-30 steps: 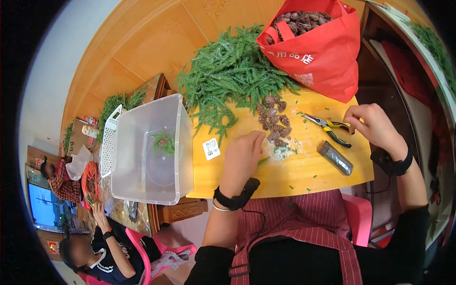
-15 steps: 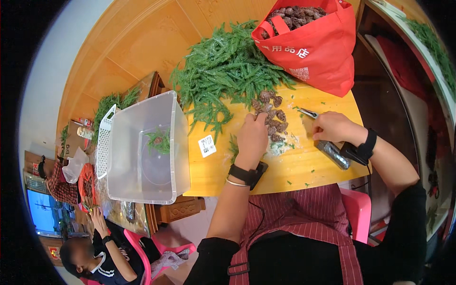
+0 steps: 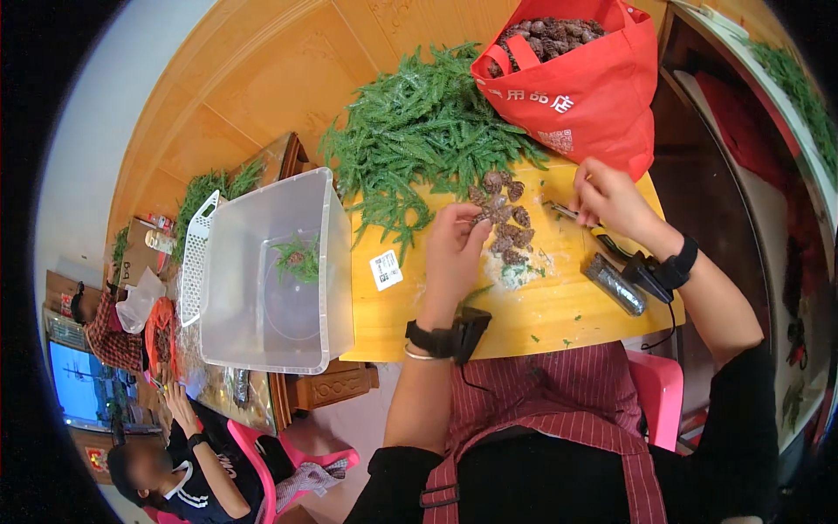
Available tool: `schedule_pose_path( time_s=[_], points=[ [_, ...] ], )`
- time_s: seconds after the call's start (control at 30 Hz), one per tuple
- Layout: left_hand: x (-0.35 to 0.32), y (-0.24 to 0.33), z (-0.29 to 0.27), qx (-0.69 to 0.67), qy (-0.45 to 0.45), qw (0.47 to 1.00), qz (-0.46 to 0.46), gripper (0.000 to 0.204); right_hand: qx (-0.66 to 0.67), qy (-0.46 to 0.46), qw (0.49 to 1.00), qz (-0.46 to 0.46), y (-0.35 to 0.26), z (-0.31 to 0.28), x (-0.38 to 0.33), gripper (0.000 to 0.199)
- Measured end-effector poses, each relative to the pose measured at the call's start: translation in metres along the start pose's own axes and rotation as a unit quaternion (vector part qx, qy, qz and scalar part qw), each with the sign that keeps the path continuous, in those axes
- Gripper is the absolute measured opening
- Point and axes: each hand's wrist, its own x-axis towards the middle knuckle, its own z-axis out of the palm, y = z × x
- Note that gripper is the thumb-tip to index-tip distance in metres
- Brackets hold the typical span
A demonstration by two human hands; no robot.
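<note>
My left hand (image 3: 456, 249) is pinched at the left edge of a small pile of brown pine cones (image 3: 512, 237); a cone shows at its fingertips. A green sprig (image 3: 476, 295) pokes out beside its wrist. To the right, my right hand (image 3: 614, 203) hovers with bent fingers, thumb and forefinger apart. Pliers with yellow and black handles (image 3: 608, 242) lie under that hand, jaws toward the cones. Nearby, a clear-wrapped bundle of dark thin pieces (image 3: 614, 284) rests on the yellow table (image 3: 393, 323). White crumbs (image 3: 515, 275) are scattered by the cones.
A heap of green artificial sprigs (image 3: 428, 122) and a red bag (image 3: 580, 100) full of cones stand at the back. On the left is a clear plastic bin (image 3: 327, 288) holding one sprig with a cone. A white label (image 3: 385, 270) lies near it. Another person (image 3: 205, 476) sits lower left.
My right hand has moved up and away from the pliers' handles, which now show. The left hand has shifted slightly left, with its fingers turned toward the cones.
</note>
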Motion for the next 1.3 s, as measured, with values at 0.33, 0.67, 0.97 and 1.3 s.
schedule_pose_path(
  time_s=[0.33,0.67,0.97,1.3],
  points=[
    [-0.034,0.066,0.007,-0.537,-0.034,0.839,-0.077,0.031,0.328,0.085,0.931,-0.135,-0.071,0.029,-0.072,0.022],
    [-0.046,0.075,0.013,-0.537,-0.065,0.841,0.011,0.041,0.396,0.067,0.903,-0.154,-0.054,0.071,-0.087,0.016],
    [-0.047,0.071,0.01,-0.48,-0.083,0.871,0.058,0.037,0.316,0.139,0.917,-0.198,-0.051,0.081,-0.087,0.016],
    [-0.047,0.07,0.011,-0.499,-0.097,0.859,0.065,0.026,0.035,0.234,0.933,-0.272,-0.052,0.073,-0.084,0.012]
  ],
)
